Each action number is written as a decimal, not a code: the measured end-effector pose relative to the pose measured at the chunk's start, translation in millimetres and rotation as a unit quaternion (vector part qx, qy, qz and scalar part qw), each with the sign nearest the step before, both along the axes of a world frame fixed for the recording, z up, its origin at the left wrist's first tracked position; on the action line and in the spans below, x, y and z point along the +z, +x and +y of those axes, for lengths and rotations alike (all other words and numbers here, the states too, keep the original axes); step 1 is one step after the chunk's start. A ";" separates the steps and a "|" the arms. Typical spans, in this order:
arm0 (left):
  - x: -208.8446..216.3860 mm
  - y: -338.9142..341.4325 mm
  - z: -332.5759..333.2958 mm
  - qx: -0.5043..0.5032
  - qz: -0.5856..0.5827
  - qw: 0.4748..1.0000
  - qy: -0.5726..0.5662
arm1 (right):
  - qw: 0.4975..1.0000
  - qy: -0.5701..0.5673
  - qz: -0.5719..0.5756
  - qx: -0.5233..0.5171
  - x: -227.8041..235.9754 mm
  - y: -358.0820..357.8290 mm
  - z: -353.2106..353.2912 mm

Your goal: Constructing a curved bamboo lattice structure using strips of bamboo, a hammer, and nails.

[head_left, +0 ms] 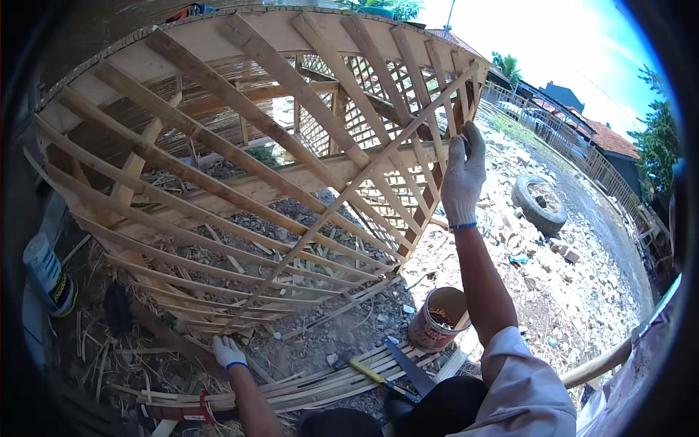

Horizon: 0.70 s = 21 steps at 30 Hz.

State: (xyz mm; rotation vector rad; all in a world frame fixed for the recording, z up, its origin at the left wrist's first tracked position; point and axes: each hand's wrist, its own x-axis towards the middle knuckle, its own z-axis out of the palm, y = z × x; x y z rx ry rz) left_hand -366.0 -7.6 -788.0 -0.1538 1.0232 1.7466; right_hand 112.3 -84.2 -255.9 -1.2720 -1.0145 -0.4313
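Observation:
A long thin wooden slat runs diagonally across a large wooden lattice frame. My left hand, in a white knit glove, is low beside the slat's bottom end. Its fingers stretch forward to the frame's lower edge; whether they press on the slat is hard to see. Raised at the frame's right side, my right hand wears a matching glove. The fingers point upward, a little apart, next to the upright edge board. No tool shows in either hand.
By my knees lie a hand saw, a yellow-handled tool and loose bamboo strips. A bucket of small metal pieces stands near. An old tyre rests on rubble; a white container is at left.

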 end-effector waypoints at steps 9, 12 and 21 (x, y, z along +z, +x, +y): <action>32.6 -0.5 2.3 -0.093 -0.024 0.993 0.071 | 0.989 0.068 -0.013 -0.133 66.4 37.8 48.5; 41.8 0.7 6.0 -0.093 -0.066 0.993 0.040 | 0.990 0.106 0.029 -0.088 63.2 50.2 63.2; 53.3 8.2 5.0 -0.140 0.005 0.987 0.082 | 0.984 0.082 -0.072 -0.143 89.4 74.2 48.2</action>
